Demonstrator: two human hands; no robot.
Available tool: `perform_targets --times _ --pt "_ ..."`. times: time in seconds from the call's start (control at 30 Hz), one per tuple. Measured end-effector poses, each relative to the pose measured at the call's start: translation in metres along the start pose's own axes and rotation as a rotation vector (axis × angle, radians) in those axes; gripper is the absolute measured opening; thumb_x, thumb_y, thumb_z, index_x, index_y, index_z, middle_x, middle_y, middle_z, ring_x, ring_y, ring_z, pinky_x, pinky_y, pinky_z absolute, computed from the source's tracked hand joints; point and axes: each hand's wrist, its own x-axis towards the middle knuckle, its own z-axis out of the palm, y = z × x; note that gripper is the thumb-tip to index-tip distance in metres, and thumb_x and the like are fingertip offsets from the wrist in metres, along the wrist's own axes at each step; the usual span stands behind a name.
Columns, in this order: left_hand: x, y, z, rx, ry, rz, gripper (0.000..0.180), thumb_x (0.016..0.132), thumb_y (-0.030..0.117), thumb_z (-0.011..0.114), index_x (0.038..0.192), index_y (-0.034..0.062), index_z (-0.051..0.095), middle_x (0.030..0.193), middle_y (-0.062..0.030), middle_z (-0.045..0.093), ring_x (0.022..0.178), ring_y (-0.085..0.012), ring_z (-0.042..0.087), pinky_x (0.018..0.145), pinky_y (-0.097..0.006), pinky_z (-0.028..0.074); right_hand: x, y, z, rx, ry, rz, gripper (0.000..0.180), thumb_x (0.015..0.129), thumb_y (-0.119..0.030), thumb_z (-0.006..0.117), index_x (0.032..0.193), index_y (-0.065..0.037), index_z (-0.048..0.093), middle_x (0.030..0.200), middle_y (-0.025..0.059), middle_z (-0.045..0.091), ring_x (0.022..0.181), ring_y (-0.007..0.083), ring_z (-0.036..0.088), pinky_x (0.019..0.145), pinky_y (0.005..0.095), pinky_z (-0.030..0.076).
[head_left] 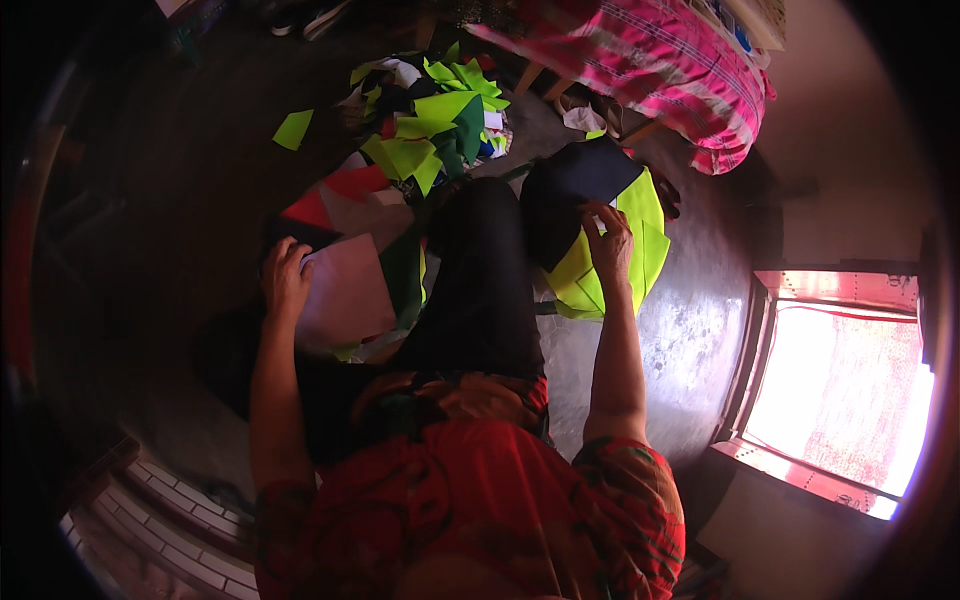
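My left hand [287, 278] has its fingers bent at the left edge of a pale pinkish cloth piece [350, 285], on a stack of cut pieces. Red pieces [352, 184] and a dark green piece [406, 275] show from that stack. On the other side of my knee, my right hand [612, 250] is closed in a pinch over a second stack. There a black piece [570, 190] meets neon yellow-green pieces [648, 235]. A small white spot shows between the right fingers; what they pinch is too small to make out.
A heap of neon, green, white and dark scraps [440, 120] lies on the floor ahead, with one neon scrap [293, 129] apart to its left. A pink checked cloth [660, 70] hangs from furniture at the far right. A bright curtained window [845, 385] stands at right.
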Motion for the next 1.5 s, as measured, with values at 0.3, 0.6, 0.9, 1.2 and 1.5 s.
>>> perform_targets --times 0.3,0.6,0.9,1.2,1.5 --pt "0.001 -0.014 0.004 -0.152 0.096 -0.012 0.025 0.071 0.006 0.069 0.095 0.0083 0.062 0.108 -0.0109 0.056 0.101 -0.0320 0.056 0.083 -0.041 0.047 0.066 -0.048 -0.006 0.254 0.332 0.013 0.013 0.094 -0.006 0.044 0.104 -0.009 0.053 0.100 0.0085 0.065 0.093 0.0263 0.062 0.082 0.0341 0.045" --pt "-0.010 0.019 -0.020 -1.321 -0.349 -0.247 0.042 0.086 0.027 0.065 0.120 0.0056 0.056 0.116 -0.0064 0.059 0.110 -0.0174 0.056 0.093 -0.031 0.043 0.061 -0.215 0.035 0.573 0.241 -0.242 0.028 0.087 0.011 0.038 0.108 -0.003 0.049 0.113 0.0135 0.059 0.112 0.0233 0.055 0.099 0.0327 0.039" --pt "-0.027 -0.002 0.003 -1.836 -0.219 -0.394 0.045 0.086 0.015 0.061 0.126 0.0012 0.049 0.122 -0.0095 0.055 0.114 -0.0202 0.052 0.098 -0.034 0.041 -0.029 -0.297 0.110 0.785 -0.292 -0.568 0.026 0.080 0.006 0.058 0.102 -0.005 0.052 0.110 0.0126 0.062 0.098 0.0324 0.060 0.081 0.0384 0.050" --pt "-0.012 0.018 -0.057 -1.699 -0.006 -0.622 0.040 0.072 0.014 0.076 0.109 0.0048 0.061 0.098 -0.0021 0.065 0.095 -0.0162 0.061 0.088 -0.032 0.046 -0.034 -0.255 0.134 0.378 -0.348 -0.594 0.032 0.073 0.002 0.060 0.101 -0.008 0.053 0.096 0.0096 0.062 0.088 0.0327 0.060 0.074 0.0397 0.049" --pt "0.004 0.003 -0.067 -1.771 -0.041 -0.430 0.047 0.071 0.011 0.071 0.115 0.0013 0.056 0.103 -0.0074 0.062 0.098 -0.0206 0.060 0.089 -0.036 0.047 0.000 -0.222 0.166 0.229 -0.316 -0.085 0.030 0.070 -0.001 0.052 0.090 -0.017 0.067 0.085 0.0099 0.068 0.082 0.0323 0.065 0.070 0.0423 0.051"
